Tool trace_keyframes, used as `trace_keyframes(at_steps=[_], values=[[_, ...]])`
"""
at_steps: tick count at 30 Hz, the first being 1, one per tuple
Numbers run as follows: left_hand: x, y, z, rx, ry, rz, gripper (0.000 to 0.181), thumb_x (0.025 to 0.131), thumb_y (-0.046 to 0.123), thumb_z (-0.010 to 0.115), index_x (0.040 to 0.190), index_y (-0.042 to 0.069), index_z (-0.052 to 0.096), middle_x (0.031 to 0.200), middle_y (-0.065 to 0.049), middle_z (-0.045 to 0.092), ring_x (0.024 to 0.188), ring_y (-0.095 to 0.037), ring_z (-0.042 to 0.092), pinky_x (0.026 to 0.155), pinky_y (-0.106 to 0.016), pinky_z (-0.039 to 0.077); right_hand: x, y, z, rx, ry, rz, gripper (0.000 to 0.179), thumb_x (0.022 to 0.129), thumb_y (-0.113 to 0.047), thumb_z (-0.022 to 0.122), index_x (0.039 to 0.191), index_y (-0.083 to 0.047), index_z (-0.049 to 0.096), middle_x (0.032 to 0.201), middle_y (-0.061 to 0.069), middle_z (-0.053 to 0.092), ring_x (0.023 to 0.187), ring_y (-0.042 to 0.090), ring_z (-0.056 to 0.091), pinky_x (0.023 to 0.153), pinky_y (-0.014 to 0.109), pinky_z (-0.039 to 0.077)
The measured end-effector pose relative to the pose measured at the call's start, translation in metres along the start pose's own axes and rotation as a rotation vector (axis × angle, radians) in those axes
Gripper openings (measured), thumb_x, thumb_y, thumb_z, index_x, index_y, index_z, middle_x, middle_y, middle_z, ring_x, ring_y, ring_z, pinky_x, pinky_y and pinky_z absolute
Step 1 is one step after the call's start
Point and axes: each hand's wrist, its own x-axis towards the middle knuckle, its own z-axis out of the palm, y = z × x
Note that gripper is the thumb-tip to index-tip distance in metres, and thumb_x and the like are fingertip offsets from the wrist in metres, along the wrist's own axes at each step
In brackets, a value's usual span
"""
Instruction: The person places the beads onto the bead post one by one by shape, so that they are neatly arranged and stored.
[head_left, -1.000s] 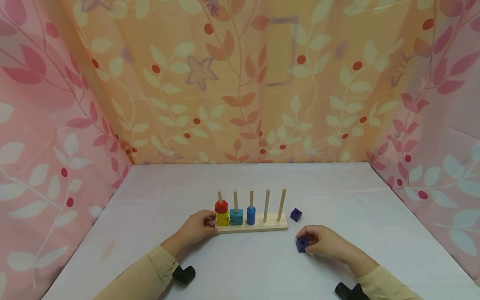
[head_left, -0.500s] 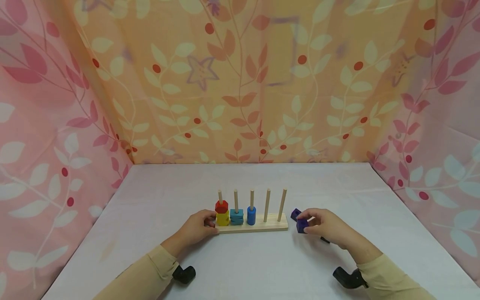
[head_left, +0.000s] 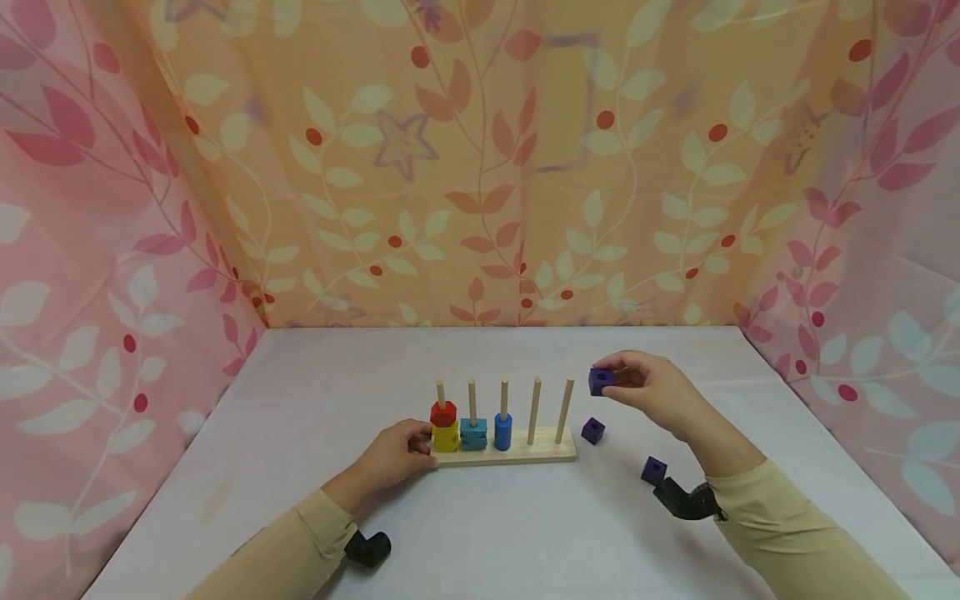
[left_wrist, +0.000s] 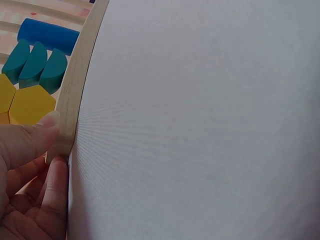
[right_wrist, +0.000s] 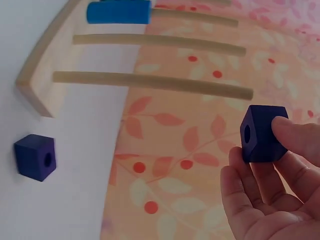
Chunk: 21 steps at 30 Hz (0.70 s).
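Observation:
My left hand grips the left end of a wooden peg stand, thumb on top of the base and fingers at its end. The leftmost peg carries yellow blocks with a red block above them. Teal blocks sit on the second peg and a blue cylinder on the third. Two pegs at the right are bare. My right hand pinches a purple block between thumb and fingers, its hole showing, raised just right of the top of the rightmost peg.
A second purple block lies on the white tabletop just beyond the stand's right end. Another purple block rests nearer, beside the black camera mount on my right wrist. Patterned curtains enclose the table's back and sides.
My right hand has lifted the purple block from the table up and away, to peg-top height. The block lying near the right wrist has come into sight. My left hand stays put.

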Motion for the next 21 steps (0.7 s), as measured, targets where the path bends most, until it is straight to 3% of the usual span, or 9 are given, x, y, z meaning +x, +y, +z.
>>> trace_keyframes(at_steps=[10, 21], values=[[-0.001, 0.0, 0.0, -0.005, 0.001, -0.022, 0.049, 0.076, 0.018, 0.075, 0.12, 0.007, 0.055, 0.096, 0.001, 0.057, 0.083, -0.014, 0.051, 0.075, -0.029, 0.046, 0.019, -0.023, 0.011, 0.071, 0.023, -0.105, 0.03, 0.084, -0.006, 0.064, 0.113, -0.001, 0.059, 0.103, 0.016, 0.061, 0.091, 0.023, 0.061, 0.078, 0.026, 0.05], [-0.001, 0.002, 0.0, 0.003, -0.001, -0.001, 0.048, 0.076, 0.017, 0.074, 0.118, 0.007, 0.056, 0.092, 0.002, 0.057, 0.082, -0.014, 0.051, 0.073, -0.029, 0.046, 0.031, -0.034, 0.035, 0.124, -0.025, -0.132, 0.029, 0.084, -0.007, 0.065, 0.112, -0.001, 0.059, 0.103, 0.014, 0.062, 0.092, 0.023, 0.061, 0.08, 0.028, 0.05]])
